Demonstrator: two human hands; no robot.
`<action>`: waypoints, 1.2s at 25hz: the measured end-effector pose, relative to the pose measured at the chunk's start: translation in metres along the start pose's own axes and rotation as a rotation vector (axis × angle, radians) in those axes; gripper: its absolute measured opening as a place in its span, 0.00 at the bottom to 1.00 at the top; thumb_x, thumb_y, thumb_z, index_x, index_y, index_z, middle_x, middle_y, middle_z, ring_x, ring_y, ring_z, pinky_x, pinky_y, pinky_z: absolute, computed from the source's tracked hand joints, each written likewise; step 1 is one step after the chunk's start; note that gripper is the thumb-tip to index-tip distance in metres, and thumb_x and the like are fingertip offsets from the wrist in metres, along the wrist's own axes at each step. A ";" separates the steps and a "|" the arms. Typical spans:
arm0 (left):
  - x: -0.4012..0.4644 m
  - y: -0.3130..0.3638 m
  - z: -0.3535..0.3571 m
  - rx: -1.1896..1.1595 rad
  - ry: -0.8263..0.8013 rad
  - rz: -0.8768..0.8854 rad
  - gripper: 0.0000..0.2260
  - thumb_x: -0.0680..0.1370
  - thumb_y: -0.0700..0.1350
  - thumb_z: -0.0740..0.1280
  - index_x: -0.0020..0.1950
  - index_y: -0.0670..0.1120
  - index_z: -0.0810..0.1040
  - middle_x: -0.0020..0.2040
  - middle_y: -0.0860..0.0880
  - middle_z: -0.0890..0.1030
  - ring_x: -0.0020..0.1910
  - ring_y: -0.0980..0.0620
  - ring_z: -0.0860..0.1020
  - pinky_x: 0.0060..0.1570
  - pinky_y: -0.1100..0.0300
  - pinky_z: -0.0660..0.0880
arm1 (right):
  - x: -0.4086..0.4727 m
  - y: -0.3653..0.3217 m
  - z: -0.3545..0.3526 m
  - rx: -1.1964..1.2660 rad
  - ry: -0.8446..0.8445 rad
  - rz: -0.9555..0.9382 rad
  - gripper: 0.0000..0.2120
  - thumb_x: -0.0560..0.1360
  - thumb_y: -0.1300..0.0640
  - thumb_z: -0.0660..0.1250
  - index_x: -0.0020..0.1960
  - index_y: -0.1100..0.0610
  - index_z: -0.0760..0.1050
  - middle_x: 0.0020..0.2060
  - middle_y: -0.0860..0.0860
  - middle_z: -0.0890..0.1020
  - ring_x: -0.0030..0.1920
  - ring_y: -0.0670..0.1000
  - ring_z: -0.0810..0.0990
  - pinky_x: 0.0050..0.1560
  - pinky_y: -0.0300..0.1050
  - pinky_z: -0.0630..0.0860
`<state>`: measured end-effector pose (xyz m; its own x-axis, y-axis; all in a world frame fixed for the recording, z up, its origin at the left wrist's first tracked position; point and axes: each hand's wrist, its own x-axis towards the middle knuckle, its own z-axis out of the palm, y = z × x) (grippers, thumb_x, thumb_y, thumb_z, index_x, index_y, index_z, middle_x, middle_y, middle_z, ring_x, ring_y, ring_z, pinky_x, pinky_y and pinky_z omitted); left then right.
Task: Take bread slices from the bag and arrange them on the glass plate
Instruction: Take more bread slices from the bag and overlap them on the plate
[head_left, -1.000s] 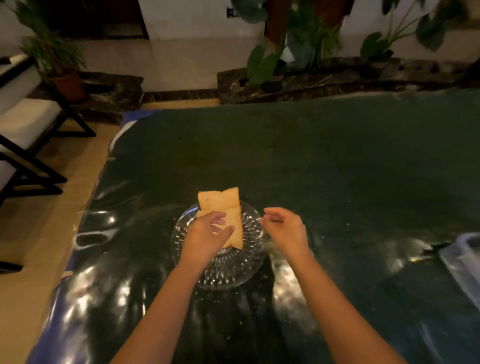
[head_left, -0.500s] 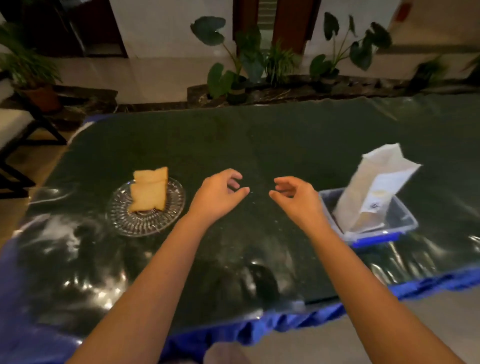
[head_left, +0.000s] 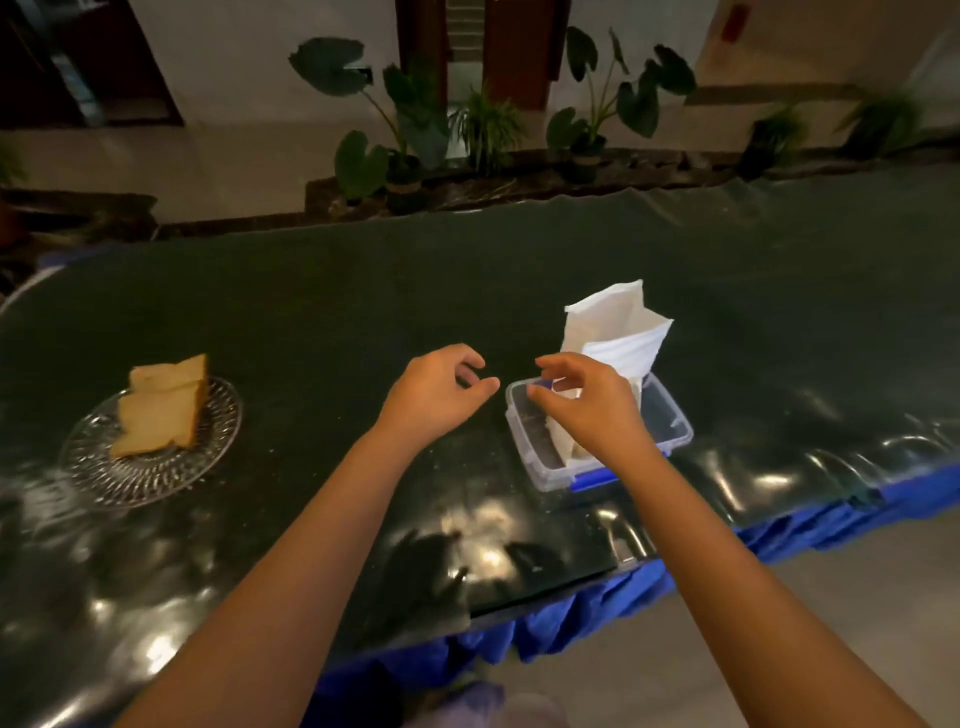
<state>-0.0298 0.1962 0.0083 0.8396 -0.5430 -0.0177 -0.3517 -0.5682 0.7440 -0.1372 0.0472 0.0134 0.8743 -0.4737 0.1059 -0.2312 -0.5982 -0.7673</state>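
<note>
Two bread slices (head_left: 161, 408) lie overlapping on the glass plate (head_left: 104, 475) at the left of the dark table. A white bread bag (head_left: 621, 332) stands upright and open in a clear plastic box (head_left: 540, 470) with blue clips, right of centre. My left hand (head_left: 436, 397) hovers over the table just left of the box, fingers curled and apart, holding nothing. My right hand (head_left: 587, 402) is over the box in front of the bag's lower part, fingers loosely curled and empty, hiding part of the bag.
The table top (head_left: 363, 291) is dark and glossy, with a blue skirt (head_left: 571, 618) along its near edge. Potted plants (head_left: 483, 130) stand on a ledge behind the table's far edge.
Both hands left the plate and moved right to the box with the bag. The view swung right, so the plate now sits far left. The slices stay on the plate.
</note>
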 end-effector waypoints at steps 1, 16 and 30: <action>0.009 0.003 0.005 0.001 -0.012 -0.002 0.13 0.71 0.55 0.68 0.54 0.54 0.76 0.38 0.61 0.77 0.41 0.63 0.77 0.42 0.60 0.76 | 0.006 0.007 -0.008 0.001 0.006 0.010 0.15 0.71 0.50 0.69 0.57 0.50 0.75 0.53 0.49 0.81 0.46 0.43 0.76 0.46 0.33 0.71; 0.116 0.072 0.067 0.106 -0.018 -0.233 0.14 0.71 0.62 0.65 0.42 0.53 0.76 0.38 0.57 0.77 0.39 0.58 0.76 0.40 0.57 0.77 | 0.136 0.087 -0.105 -0.053 -0.170 -0.088 0.17 0.69 0.50 0.71 0.57 0.48 0.76 0.49 0.43 0.78 0.45 0.41 0.77 0.43 0.31 0.71; 0.127 0.113 0.133 0.275 0.278 -0.566 0.14 0.64 0.56 0.72 0.41 0.53 0.70 0.34 0.54 0.82 0.35 0.54 0.79 0.30 0.58 0.72 | 0.230 0.157 -0.132 -0.288 -0.766 -0.780 0.23 0.71 0.64 0.63 0.63 0.47 0.72 0.61 0.46 0.77 0.63 0.45 0.70 0.65 0.45 0.66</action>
<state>-0.0178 -0.0187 0.0013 0.9872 0.0415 -0.1540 0.1106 -0.8740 0.4732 -0.0281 -0.2408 0.0009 0.8312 0.5560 0.0009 0.4893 -0.7307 -0.4761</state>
